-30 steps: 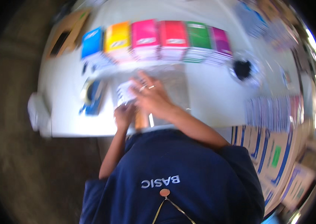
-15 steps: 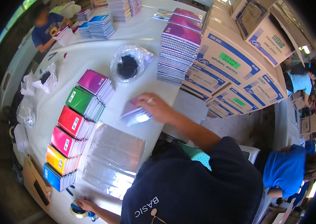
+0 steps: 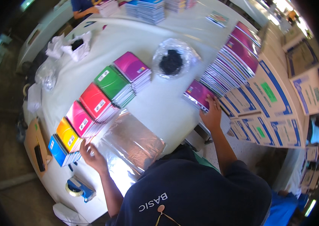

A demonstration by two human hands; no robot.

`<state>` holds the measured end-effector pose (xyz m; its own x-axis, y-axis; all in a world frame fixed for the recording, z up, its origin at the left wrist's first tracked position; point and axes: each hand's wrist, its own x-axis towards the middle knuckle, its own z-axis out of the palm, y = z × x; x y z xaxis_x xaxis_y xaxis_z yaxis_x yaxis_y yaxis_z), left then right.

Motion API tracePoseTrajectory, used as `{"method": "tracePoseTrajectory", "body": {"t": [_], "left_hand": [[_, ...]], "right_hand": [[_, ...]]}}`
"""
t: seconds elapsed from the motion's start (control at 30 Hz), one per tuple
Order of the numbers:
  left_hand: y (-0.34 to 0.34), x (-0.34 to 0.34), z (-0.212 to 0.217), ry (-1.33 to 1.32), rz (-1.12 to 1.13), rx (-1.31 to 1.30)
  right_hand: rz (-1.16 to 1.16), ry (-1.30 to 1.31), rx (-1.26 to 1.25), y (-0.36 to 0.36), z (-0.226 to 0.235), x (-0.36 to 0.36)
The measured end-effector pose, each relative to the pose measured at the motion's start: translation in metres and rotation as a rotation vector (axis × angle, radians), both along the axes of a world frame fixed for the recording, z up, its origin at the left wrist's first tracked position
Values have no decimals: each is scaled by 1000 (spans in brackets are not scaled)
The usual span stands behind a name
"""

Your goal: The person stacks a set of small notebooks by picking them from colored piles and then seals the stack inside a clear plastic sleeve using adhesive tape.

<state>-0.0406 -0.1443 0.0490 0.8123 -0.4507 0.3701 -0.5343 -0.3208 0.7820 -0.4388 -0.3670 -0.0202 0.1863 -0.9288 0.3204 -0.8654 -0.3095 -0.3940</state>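
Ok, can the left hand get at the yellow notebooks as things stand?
Very likely yes: the left hand looks empty and is right by the yellow notebooks, with nothing visible blocking the way.

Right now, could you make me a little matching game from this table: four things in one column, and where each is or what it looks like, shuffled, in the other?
Column one:
1. Right hand
2. Left hand
3. Tape dispenser
4. Green notebooks

Column two:
A. Between the red stack and the purple stack
B. Blue, with a pale roll
C. Fingers on a purple-covered bundle
D. Close beside the yellow notebooks, holding nothing

Right pairs: 1-C, 2-D, 3-B, 4-A
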Motion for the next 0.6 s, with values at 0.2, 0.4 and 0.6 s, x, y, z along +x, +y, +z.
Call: {"method": "tracePoseTrajectory", "body": {"t": [0.2,0.4,0.6], "left_hand": [[-75,-37,55,169,-370,-10],[-183,-50,70,-86,-660,45],[-195,-66,73,160,-641,18]], "right_hand": [[47,116,-221,9,58,51],[327,-376,-64,-93,70,190],[336,-251,332,-138,87,247]]}}
